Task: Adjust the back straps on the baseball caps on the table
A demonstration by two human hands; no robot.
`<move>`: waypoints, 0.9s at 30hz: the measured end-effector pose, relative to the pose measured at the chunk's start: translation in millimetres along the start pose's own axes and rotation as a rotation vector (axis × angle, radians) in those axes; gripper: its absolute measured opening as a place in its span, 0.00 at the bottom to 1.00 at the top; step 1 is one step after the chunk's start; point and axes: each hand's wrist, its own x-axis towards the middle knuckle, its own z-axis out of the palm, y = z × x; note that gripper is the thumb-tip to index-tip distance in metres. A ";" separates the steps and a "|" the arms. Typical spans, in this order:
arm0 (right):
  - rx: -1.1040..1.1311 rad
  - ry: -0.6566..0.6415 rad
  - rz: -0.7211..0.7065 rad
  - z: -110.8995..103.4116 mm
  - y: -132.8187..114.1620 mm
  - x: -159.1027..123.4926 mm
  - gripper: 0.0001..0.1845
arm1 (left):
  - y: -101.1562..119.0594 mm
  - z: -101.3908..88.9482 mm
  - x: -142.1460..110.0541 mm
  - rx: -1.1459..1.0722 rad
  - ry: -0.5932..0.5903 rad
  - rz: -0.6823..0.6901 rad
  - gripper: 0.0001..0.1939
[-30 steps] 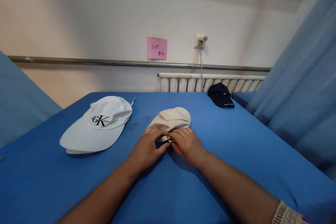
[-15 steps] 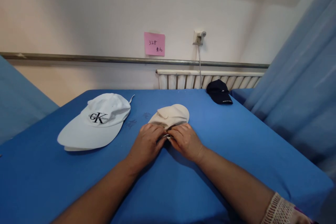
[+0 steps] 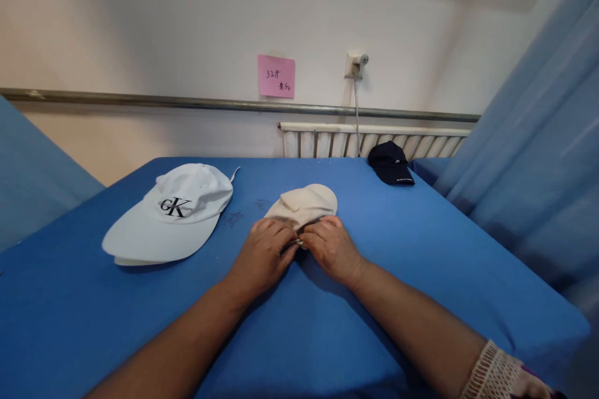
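A beige baseball cap (image 3: pixel 306 201) lies on the blue-covered bed with its near edge, the strap side, toward me. My left hand (image 3: pixel 267 252) is closed on the left part of that edge, thumb and fingers pinched together. On the right part, my right hand (image 3: pixel 333 250) grips the cap with curled fingers. Between the fingertips of both hands a small bit of the strap shows; its fastening is too small to make out. Left of my hands rests a white cap (image 3: pixel 187 199) with black letters on its front.
A dark navy cap (image 3: pixel 390 164) sits at the far right edge of the blue sheet (image 3: pixel 421 249). Behind it are a white radiator (image 3: pixel 322 143), a metal rail (image 3: pixel 187 101) and a plug in a socket (image 3: pixel 355 67). Blue curtains (image 3: pixel 528 137) hang at both sides.
Both hands stay on the beige cap's strap edge. The fingers of my right hand have shifted slightly at the strap. The caps have not visibly moved on the bed.
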 end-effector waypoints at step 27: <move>1.826 0.064 1.415 -3.8 -0.2 0.3 0.12 | 5.7 -1.0 3.8 -0.100 0.126 0.144 0.05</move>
